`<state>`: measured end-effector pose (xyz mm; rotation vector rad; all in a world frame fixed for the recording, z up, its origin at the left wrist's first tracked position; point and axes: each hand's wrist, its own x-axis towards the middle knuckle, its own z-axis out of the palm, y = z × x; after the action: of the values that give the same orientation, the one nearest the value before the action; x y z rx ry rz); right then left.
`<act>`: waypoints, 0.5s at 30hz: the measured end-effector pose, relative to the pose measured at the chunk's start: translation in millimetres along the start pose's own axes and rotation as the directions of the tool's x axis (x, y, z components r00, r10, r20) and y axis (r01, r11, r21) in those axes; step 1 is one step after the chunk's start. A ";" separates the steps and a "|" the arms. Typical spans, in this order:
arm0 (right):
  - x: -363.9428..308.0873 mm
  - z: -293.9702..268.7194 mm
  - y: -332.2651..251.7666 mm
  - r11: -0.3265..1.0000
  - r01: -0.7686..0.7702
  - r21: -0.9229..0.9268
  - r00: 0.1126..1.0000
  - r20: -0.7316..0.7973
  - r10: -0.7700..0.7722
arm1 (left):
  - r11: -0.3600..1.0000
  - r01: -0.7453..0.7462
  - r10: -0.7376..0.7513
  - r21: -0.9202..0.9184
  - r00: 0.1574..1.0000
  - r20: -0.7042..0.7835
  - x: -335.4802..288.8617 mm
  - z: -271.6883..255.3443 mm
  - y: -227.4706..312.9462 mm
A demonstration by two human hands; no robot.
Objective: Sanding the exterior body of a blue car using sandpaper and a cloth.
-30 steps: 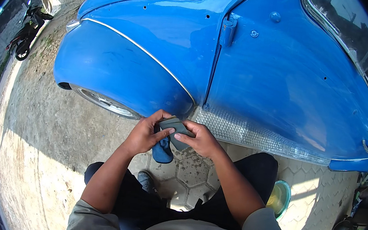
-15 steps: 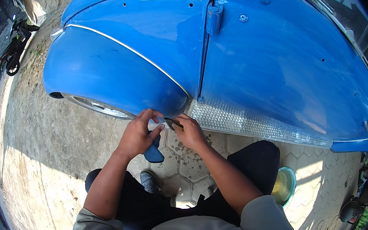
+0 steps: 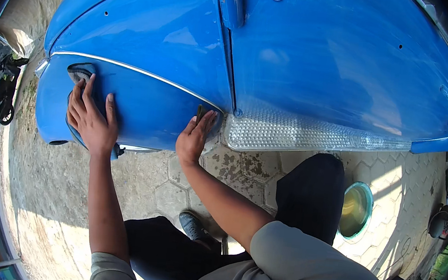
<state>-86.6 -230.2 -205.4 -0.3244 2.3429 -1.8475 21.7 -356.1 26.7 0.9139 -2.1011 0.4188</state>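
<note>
The blue front fender of a car spreads before me, edged above by a white trim line. My left hand lies on it with fingers stretched out and slightly apart. Under that hand is a dark grey-blue cloth; its folded end shows beyond my fingertips and another part hangs below the palm. At the fender's rear end, my right hand is closed on a small dark, flat piece. Its exact kind cannot be made out, being mostly hidden by the fingers.
Right of the fender runs a studded metal running board, below the blue door. A teal-rimmed basin holding cloudy liquid stands on the paving beside my knee. A motorcycle is parked at the far left.
My left hand has gone left and up onto the fender, with the cloth now under it instead of hanging. My right hand has moved left onto the fender's rear end, keeping the dark piece.
</note>
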 end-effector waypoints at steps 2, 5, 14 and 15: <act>-1.1 1.3 -4.2 0.998 0.049 0.041 0.999 -0.017 -0.049 | 0.998 -0.004 0.005 0.057 1.000 -0.009 -11.1 11.0 2.7; 15.9 -4.7 5.1 0.990 0.076 0.120 0.996 -0.053 -0.070 | 0.999 -0.011 0.012 0.049 1.000 -0.024 -17.2 15.4 2.1; 37.0 16.2 41.3 0.974 -0.181 0.134 0.962 -0.184 0.204 | 0.998 -0.022 0.026 0.065 0.998 -0.061 -13.1 16.2 7.7; 39.7 16.0 46.4 0.971 -0.220 0.093 0.961 -0.150 0.232 | 0.998 -0.022 0.026 0.065 0.998 -0.065 -13.6 16.1 7.6</act>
<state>-124.9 -245.0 -253.4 0.1017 2.2880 -1.9055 13.4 -353.5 6.0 0.9005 -2.0503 0.5245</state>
